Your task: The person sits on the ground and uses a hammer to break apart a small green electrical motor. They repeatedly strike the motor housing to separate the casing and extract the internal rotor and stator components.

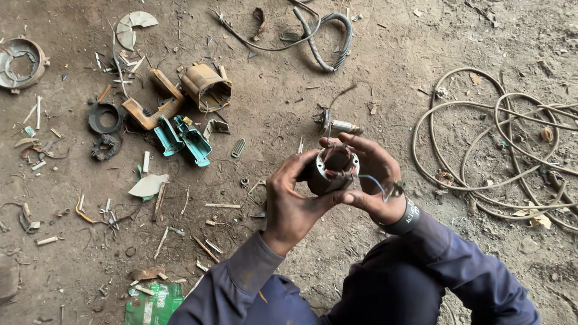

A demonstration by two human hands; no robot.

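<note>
Motor stator (333, 169), a small round metal ring with a hollow bore, sits up in the air between both hands, over the person's knees and well clear of the dirt floor (375, 61). It looks turned with the open end facing the head camera so the inside of the bore shows, which is probably why it's tipped up like that and not lying flat.

The left hand (292, 201) wraps the near-left side of it, thumb running along the lower edge toward the right, fingers curled round the back, so it's clamped on the stator. The right hand (374, 178) cups the far-right side, fingers arched over the top rim, also gripping it. A thin blue wire (372, 180) trails from the stator across the right palm. Both wrists are bent inward, elbows tucked, dark blue sleeves pulled down to the wrists.

Just beyond the hands lies a small metal part with a wire tail (339, 124). Further off to the left of the left hand: teal plastic casing pieces (184, 140), a tan housing (206, 87) and a green circuit board (149, 311) down by the left elbow. Off to the right of the right hand there's a loose coil of beige cable (496, 147).
</note>
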